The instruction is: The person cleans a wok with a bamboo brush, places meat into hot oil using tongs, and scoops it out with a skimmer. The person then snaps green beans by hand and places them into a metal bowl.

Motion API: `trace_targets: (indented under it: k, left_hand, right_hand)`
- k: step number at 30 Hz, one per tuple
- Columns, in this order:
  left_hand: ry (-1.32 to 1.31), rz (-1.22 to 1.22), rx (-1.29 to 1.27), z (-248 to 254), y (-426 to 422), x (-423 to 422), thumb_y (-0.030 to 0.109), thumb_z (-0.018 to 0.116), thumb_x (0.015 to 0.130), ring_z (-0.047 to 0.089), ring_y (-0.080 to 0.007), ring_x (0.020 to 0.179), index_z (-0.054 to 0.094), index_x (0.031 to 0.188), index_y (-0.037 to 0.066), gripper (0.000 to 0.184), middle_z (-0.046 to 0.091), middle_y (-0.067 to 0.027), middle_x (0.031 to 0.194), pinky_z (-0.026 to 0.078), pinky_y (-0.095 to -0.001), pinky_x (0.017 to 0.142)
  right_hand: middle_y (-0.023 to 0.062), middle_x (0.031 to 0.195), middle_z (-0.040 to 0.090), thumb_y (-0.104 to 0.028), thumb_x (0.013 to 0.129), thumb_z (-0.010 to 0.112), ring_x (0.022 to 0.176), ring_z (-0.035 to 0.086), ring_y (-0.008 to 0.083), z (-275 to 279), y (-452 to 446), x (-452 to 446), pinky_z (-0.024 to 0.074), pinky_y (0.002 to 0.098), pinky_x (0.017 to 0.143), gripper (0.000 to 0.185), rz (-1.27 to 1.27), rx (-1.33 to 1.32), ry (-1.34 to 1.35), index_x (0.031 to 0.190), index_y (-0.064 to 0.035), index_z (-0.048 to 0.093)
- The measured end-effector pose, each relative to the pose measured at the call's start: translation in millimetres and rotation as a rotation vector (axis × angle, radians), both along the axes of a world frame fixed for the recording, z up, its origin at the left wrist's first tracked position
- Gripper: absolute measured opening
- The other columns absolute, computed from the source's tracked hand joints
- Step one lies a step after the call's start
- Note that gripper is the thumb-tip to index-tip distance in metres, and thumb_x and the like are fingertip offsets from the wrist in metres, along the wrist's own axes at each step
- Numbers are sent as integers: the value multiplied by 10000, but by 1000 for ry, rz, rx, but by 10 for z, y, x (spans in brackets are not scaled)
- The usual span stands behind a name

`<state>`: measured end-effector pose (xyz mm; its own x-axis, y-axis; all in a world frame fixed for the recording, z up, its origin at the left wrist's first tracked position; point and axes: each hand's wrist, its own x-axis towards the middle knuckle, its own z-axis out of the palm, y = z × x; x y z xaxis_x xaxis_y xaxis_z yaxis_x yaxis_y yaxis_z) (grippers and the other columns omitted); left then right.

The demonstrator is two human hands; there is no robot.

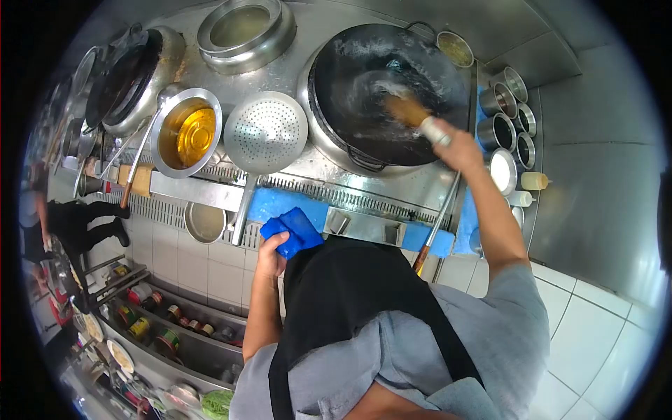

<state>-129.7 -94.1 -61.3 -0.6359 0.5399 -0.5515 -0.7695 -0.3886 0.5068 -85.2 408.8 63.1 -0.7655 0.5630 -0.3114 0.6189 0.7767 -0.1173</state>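
My right hand [456, 148] is wrapped round the pale handle of a wok brush [407, 110], whose brown bristles reach into a large black wok [350, 133] on the range. Foamy water lies in the wok, and the bristles are blurred. In front of my body, my left hand [271, 253] grips a folded blue cloth [297, 229]. A perforated strainer [266, 133] rests left of the wok. Beside it stands a metal pot [162, 143] with amber oil in it.
Several metal condiment containers [501, 131] and squeeze bottles [535, 180] line the right side. A ladle handle [439, 222] slants over the range's front edge. Another wok [126, 77] and a ringed metal pot [245, 52] sit at the back left. A person in dark trousers [82, 222] is at far left.
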Motion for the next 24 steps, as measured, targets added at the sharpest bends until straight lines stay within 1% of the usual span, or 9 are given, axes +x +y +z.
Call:
trace_targets:
  k: [2,4,7,10,13,17,19,20,24]
  left_hand:
    - [-35,-11,-13,43,84,62,150,731,867,663,-241,1059,547,1287,31,473,641,-113,1170,557,-403,937]
    - [-20,-52,-45,259,327,40,205,727,906,662,-242,1074,539,1305,40,471,641,-120,1178,557,-404,942]
    - [42,-105,-63,399,620,58,266,654,988,659,-243,1098,518,1378,36,473,638,-131,1234,551,-398,961]
    - [118,-193,10,573,775,-23,331,573,1039,641,-242,1141,489,1440,19,515,630,-137,1282,539,-393,986]
    - [52,-154,93,571,828,-64,411,559,1041,621,-244,1184,489,1436,22,558,626,-144,1287,515,-402,1025]
    - [25,-199,88,579,1026,-126,538,508,1031,671,-257,1102,437,1471,41,667,617,-146,1299,600,-401,851]
    - [21,-278,118,548,1192,-192,585,483,1024,699,-268,1045,404,1491,52,713,613,-149,1304,636,-396,718]
    - [33,-286,79,561,1328,-218,633,453,1011,723,-279,971,376,1503,57,761,610,-157,1306,628,-379,554]
    - [103,-396,-25,631,1762,-468,679,414,1001,729,-270,975,417,1465,24,802,633,-159,1289,643,-374,581]
  right_hand:
    - [146,1179,723,-358,844,683,1107,687,343,-22,195,-291,534,471,957,645,-67,100,105,1462,-395,503]
    - [149,1210,711,-386,829,678,1133,672,367,-302,157,-712,523,488,962,656,-112,15,218,1460,-391,499]
    - [200,1165,715,-429,803,688,1099,684,390,-405,-533,-1047,531,491,968,692,-108,-77,209,1465,-391,490]
    - [205,1124,726,-376,810,689,1044,697,395,-160,-917,-514,546,468,941,655,74,-180,179,1447,-346,542]
    - [168,1168,722,-335,815,701,1053,695,384,9,-404,111,544,452,945,673,176,-192,75,1466,-353,527]
    - [162,1259,689,-360,833,720,1128,669,368,-115,461,-194,525,438,969,682,8,-11,170,1481,-354,507]
    - [159,1275,685,-388,836,731,1164,657,363,-299,368,-724,515,446,980,681,-68,-61,293,1478,-355,508]
    - [151,1276,688,-411,829,741,1181,652,358,-412,233,-960,509,453,998,681,-137,-298,363,1468,-350,513]
    - [187,1173,713,-414,765,754,1108,680,384,-508,-735,-1051,541,474,956,738,-30,-281,369,1456,-350,502]
